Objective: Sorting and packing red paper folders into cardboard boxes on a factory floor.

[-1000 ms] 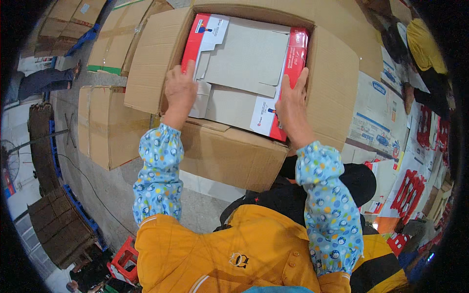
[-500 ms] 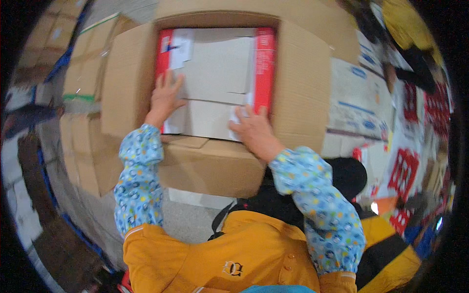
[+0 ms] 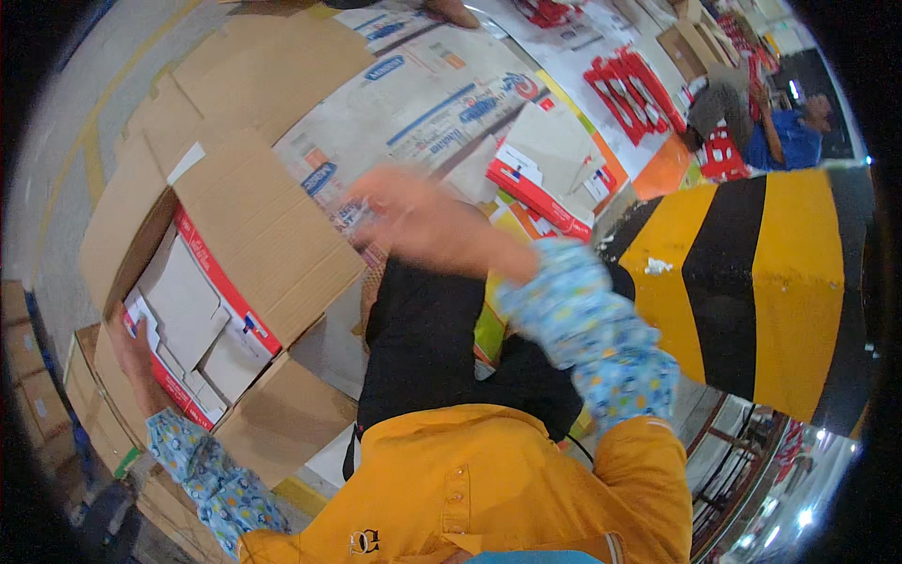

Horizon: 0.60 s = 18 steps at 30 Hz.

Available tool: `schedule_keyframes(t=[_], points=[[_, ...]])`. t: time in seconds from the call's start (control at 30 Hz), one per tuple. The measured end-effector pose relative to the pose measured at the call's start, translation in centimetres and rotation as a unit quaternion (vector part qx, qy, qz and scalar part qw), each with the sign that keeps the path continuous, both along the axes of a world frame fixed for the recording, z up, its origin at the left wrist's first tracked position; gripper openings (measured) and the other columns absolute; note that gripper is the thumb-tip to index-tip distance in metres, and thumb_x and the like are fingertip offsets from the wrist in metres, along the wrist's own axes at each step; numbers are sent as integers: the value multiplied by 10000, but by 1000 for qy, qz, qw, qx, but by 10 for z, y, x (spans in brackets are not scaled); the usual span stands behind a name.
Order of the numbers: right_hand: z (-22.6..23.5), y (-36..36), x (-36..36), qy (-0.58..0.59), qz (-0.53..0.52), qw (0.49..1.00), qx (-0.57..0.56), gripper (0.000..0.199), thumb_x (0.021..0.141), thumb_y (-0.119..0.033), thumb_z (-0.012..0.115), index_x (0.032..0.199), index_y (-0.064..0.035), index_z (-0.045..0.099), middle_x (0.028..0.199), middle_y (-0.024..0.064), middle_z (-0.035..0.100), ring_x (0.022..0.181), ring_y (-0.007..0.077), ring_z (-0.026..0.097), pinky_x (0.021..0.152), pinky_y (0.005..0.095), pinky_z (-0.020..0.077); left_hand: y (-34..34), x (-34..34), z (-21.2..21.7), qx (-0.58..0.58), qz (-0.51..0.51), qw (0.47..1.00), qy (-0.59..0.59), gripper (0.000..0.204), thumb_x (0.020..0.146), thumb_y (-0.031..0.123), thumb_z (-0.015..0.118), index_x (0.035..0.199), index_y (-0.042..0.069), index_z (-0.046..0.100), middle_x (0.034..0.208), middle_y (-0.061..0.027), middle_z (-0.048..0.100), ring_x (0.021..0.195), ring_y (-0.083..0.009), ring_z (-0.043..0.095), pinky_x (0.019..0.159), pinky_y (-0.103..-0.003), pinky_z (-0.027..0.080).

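A large open cardboard box [image 3: 272, 230] stands at my left, its flaps folded outward. Inside lie flat red-and-white cartons [image 3: 183, 296], grey-white on top. My left hand [image 3: 136, 352] rests at the box's left inner side, by the red edge of the cartons, fingers extended and partly in shadow. My right hand [image 3: 423, 221] is in the air right of the box, smeared by motion, so its fingers cannot be made out. Beyond it lies a pile of folded red-and-white cartons [image 3: 550, 169], nearer to this hand than to the left one.
A printed cardboard sheet [image 3: 427, 99] lies under the pile's far side. Several red pieces [image 3: 634, 94] are on a white surface further off. A yellow-and-black striped barrier [image 3: 728, 291] stands at right. A person in blue [image 3: 794, 136] is at the far right. Closed boxes [image 3: 23, 376] stand at far left.
My view has swung to the right, so the box now appears at left. My right hand has left the cartons in the box and moved out to the right; my left hand stays at the box.
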State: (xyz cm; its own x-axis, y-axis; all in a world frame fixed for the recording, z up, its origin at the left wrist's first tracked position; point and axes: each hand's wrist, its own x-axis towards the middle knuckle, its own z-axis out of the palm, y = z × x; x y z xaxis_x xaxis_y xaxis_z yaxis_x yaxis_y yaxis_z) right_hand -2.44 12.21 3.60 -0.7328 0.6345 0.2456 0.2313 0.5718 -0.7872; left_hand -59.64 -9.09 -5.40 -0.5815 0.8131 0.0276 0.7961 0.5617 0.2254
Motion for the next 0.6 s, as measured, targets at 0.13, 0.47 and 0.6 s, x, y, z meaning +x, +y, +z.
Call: schedule_keyframes(t=[0.13,0.47,0.6], points=[[-22,64,261,25,-401,908,-118,312,892,-133,655,1175,-12,604,1118,82,640,986,170,629,868,310,521,169,256,117,325,-129,854,-384,392,960,181,601,1293,-20,553,1231,-130,619,1155,-224,580,1010,-344,445],[-263,23,513,10,-689,639,-342,467,851,-237,696,1226,-7,538,1130,117,611,929,203,615,745,353,525,342,641,-134,-240,-159,778,-558,889,803,423,776,1431,-12,322,1345,-221,451,1228,-318,476,942,-440,465],[-298,47,550,-92,-721,669,-156,502,780,-237,713,1196,-6,552,1111,209,600,1063,353,585,924,427,461,346,679,-182,-254,-111,799,-533,1022,748,427,825,1472,-16,256,1340,-219,475,1220,-322,490,938,-514,454]])
